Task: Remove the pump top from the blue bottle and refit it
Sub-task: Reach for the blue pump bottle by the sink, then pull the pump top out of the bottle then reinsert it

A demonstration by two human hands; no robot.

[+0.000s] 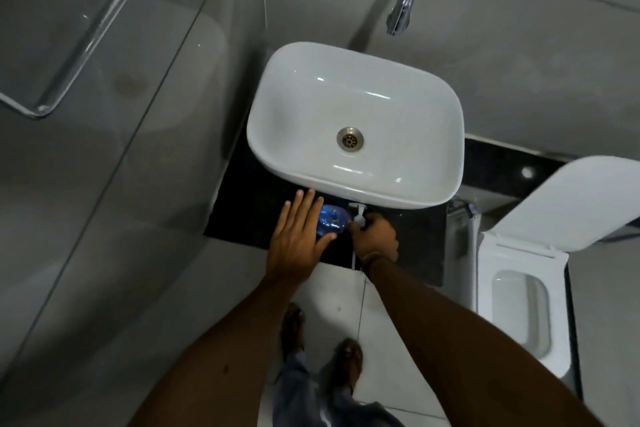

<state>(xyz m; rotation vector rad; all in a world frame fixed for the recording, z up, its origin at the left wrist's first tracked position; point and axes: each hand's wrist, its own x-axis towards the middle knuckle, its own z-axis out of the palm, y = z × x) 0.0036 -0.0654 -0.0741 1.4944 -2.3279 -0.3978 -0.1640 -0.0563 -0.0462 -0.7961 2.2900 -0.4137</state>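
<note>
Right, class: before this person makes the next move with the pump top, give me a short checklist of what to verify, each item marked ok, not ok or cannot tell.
1. Left hand steadies the blue bottle: ok, fingers rest against it.
2. Right hand grips the pump top: ok.
3. Pump top is off the bottle: ok, a white tube hangs below the right hand.
4. Bottle stands upright: cannot tell from above.
5. Bottle sits on the black counter, clear of the sink: ok.
6. Bottle mouth is lined up with the tube: cannot tell.
</note>
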